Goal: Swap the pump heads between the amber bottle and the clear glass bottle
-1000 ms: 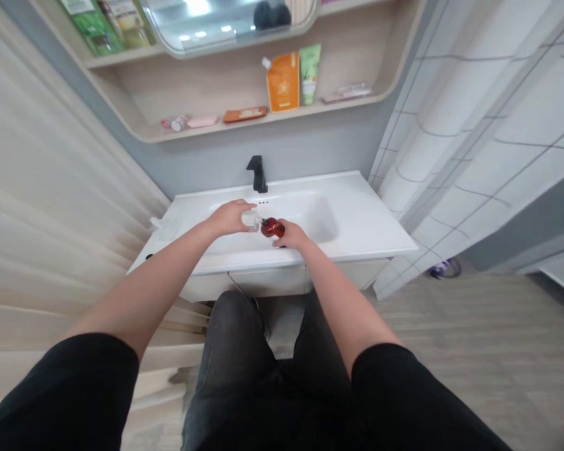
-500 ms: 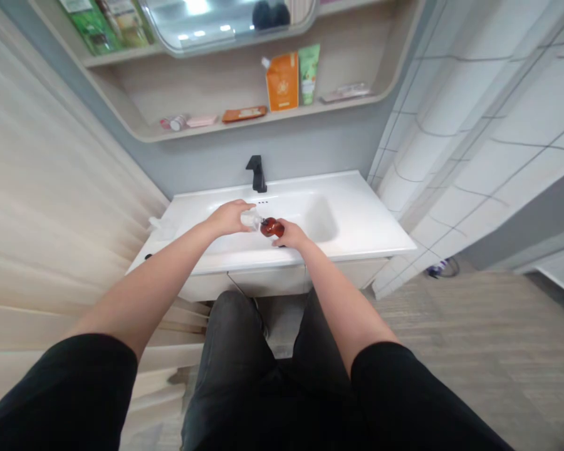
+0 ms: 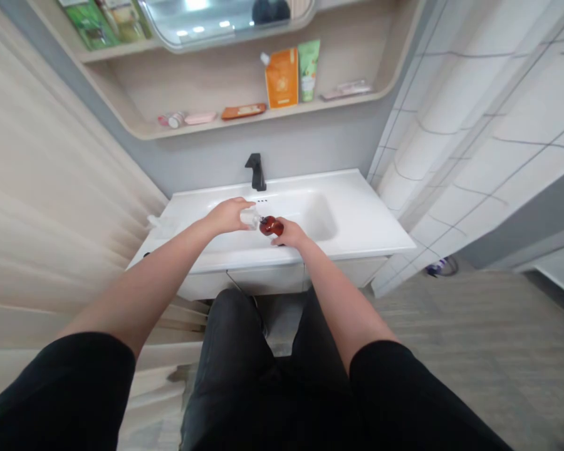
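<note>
The left hand (image 3: 228, 216) still has its fingers closed around a small clear plastic piece (image 3: 250, 218) that meets the neck of a round amber-red bottle (image 3: 271, 226), gripped by the right hand's fingers (image 3: 293, 233) above the front edge of the white ceramic basin (image 3: 357, 233).

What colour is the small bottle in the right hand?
The small bottle is dark reddish-brown; it shows best in the head view.

A glossy amber bottle (image 3: 271, 225) lies nearly on its side in the right hand (image 3: 294, 233), its narrow neck pointing left. The neck sits right against a small clear plastic piece (image 3: 249, 218) gripped in the left hand (image 3: 228, 216), both above the white sink basin (image 3: 317, 216).
</note>
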### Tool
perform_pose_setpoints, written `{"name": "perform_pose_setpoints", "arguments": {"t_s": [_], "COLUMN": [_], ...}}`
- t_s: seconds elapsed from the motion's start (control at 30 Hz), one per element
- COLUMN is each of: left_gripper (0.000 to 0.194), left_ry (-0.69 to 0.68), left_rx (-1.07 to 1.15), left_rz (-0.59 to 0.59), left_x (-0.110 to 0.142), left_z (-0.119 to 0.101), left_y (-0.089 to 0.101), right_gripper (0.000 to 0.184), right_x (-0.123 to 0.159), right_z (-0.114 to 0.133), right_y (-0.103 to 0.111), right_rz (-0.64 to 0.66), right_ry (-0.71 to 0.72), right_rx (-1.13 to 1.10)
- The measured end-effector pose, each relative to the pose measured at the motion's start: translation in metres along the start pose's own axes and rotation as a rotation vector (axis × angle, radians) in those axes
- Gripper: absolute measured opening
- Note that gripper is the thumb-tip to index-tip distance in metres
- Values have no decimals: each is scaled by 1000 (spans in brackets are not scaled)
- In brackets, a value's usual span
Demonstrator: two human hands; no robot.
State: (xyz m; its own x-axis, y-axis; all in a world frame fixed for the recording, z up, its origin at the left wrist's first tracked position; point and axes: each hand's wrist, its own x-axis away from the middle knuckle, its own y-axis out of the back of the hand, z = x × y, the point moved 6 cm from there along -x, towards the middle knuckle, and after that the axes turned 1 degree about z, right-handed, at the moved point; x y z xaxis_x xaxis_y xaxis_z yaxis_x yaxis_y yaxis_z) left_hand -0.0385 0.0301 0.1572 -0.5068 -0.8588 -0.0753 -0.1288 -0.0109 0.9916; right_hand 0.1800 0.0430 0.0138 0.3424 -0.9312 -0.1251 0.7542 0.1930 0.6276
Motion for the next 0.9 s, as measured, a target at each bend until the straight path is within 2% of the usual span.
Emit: {"name": "perform_pose_setpoints", "arguments": {"t_s": [0.33, 0.9], "left_gripper": [92, 90], "left_ry": [-11, -31], "left_rx": [-21, -147], "left_rz": [-3, 43], "left_x": [-1, 0], "left_z": [2, -10], "left_y": [0, 8], "right_gripper": [82, 82], "right_x": [0, 0], "right_z": [0, 0], "right_y": [-1, -1], "right_rz": [5, -6], "right_ry": [-5, 13], "right_rx": [0, 11]}}
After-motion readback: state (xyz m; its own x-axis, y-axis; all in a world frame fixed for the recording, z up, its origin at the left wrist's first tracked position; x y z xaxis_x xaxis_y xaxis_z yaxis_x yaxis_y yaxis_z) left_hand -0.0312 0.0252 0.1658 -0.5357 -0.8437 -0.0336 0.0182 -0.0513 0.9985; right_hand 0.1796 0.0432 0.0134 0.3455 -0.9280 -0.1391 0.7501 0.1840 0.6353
